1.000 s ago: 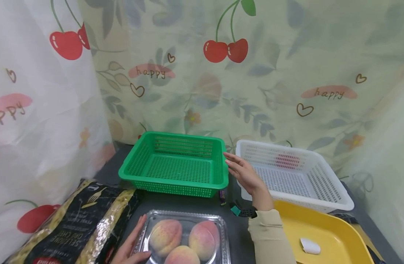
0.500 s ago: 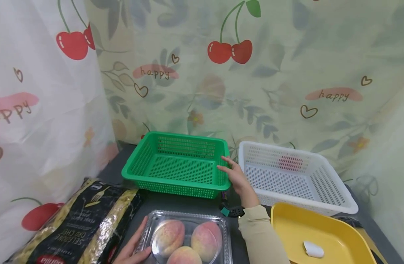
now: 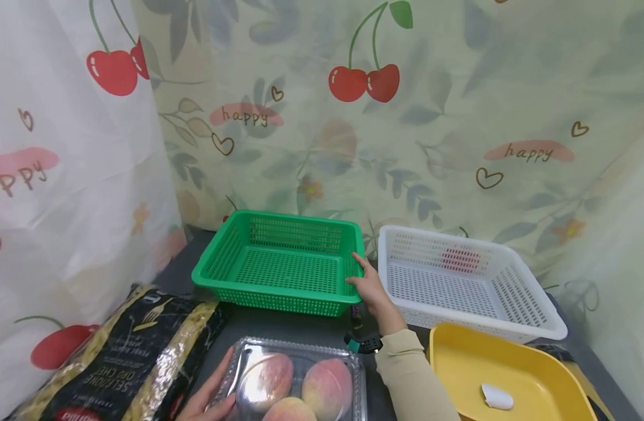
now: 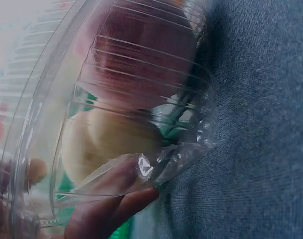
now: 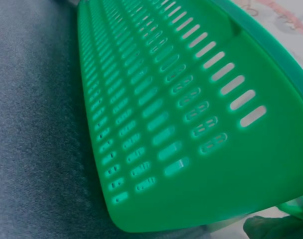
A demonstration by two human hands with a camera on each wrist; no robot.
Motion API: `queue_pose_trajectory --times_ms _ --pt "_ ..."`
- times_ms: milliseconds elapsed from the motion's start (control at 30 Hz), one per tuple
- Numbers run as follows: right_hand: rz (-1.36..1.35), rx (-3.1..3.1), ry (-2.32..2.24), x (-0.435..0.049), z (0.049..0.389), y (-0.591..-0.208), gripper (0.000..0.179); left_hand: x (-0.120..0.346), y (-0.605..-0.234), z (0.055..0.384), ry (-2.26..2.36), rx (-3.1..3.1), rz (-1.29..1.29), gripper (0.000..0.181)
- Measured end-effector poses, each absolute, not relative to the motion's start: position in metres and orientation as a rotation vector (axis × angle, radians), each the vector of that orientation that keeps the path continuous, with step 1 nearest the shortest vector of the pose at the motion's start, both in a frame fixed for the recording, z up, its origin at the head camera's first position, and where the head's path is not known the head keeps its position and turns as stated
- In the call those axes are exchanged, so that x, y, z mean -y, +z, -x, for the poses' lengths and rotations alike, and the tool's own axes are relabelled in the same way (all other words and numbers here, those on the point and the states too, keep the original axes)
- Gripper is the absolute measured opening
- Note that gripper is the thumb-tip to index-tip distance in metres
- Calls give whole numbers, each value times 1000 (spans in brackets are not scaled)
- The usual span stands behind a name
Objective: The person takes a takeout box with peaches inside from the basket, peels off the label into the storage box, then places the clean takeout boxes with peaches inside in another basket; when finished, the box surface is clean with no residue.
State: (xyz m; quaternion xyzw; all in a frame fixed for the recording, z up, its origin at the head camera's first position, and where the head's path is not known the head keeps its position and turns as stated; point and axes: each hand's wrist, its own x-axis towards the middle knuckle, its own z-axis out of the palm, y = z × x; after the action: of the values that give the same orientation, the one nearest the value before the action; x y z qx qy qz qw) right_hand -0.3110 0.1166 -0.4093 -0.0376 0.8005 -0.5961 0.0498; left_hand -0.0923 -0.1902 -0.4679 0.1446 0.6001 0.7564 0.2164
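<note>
In the head view, my left hand (image 3: pixel 208 394) grips the left side of a clear plastic clamshell box (image 3: pixel 357 374), thumb on the lid. Several peaches (image 3: pixel 327 386) show through the lid. The left wrist view shows fingers (image 4: pixel 99 211) against the box's ribbed wall, with a peach (image 4: pixel 109 142) right behind it. My right hand (image 3: pixel 376 298) grips the right rim of a green perforated basket (image 3: pixel 279 299), with thumb and forefinger over the edge. In the right wrist view, the basket's slotted side (image 5: pixel 156 109) fills most of the frame, and a fingertip (image 5: pixel 270 226) shows at the lower right.
A white perforated basket (image 3: pixel 458 318) stands right of the green one. In front of it lies a yellow tray (image 3: pixel 511 362) holding a small white piece (image 3: pixel 497 396). A black pasta bag (image 3: pixel 127 356) lies at left. A patterned curtain (image 3: pixel 311 152) hangs behind.
My right hand has moved left and down from beside the green basket's right rim to take hold of that rim. The left hand stays on the peach box.
</note>
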Motion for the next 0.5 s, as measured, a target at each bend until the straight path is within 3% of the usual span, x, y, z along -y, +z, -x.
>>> queue_pose_trajectory --times_ms 333,500 --pt "100 -2447 -1795 -117 311 -410 72 194 -465 90 2114 -1614 -313 75" --pt "104 -2439 -1793 -116 311 -410 72 202 -464 87 2152 -1463 -308 58"
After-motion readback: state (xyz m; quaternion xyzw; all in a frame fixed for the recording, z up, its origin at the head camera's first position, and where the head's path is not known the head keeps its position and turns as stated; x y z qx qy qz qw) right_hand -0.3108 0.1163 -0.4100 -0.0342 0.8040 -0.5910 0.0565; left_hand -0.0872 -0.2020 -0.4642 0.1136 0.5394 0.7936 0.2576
